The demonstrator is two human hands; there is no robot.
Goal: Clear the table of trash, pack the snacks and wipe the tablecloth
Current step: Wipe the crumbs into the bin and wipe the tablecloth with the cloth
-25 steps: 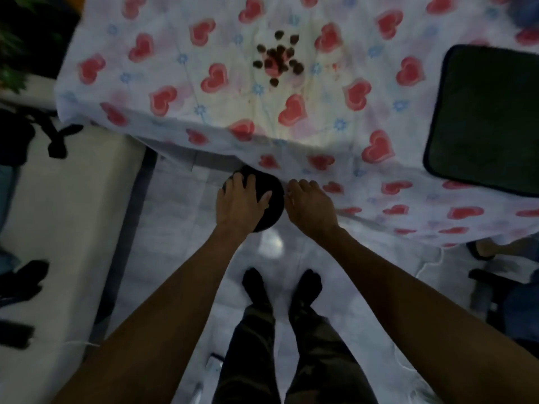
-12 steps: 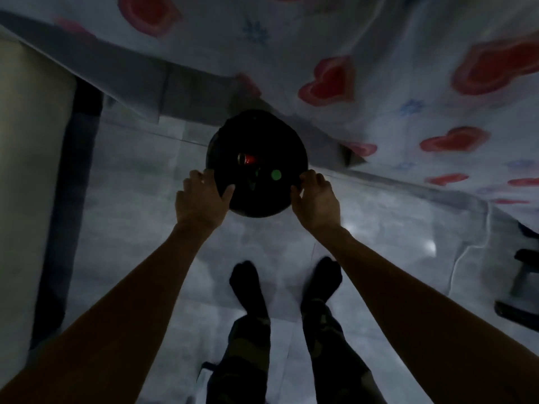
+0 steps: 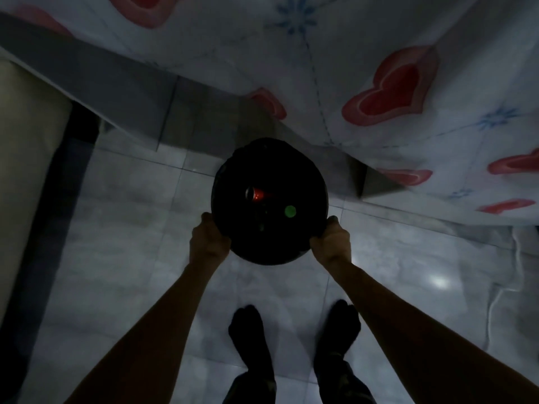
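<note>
The round black trash bin [image 3: 310, 179], apparently lined with a dark bag, sits low in front of the person, just off the near edge of the table and partly under the overhanging cloth; whether it rests on the floor or is lifted clear cannot be told. The left hand [image 3: 208, 239] grips its rim on the near left side and the right hand [image 3: 331, 240] grips the near right side, each with fingers curled over the edge. Inside lie a red metal drink can [image 3: 256, 194] on its side and a small round green cap [image 3: 290, 211], a little apart from each other, so some trash collection looks done. The rest of the bin's inside is too dark to make out. Above and to the right, the white tablecloth printed with red hearts and blue stars [image 3: 379, 39] drapes over the table's near edge and corner. The tabletop itself is out of view, so what trash or snacks remain there cannot be judged, and nothing shows snacks packed or a cloth for wiping; both steps are probably not yet done. Below, the pale glossy tiled floor [image 3: 131, 228] carries the person's dark-clad feet [image 3: 248, 325], and a thin white cable [image 3: 495, 298] runs along its right side. No brand, label or writing is legible; the can's print is too small and dim.
</note>
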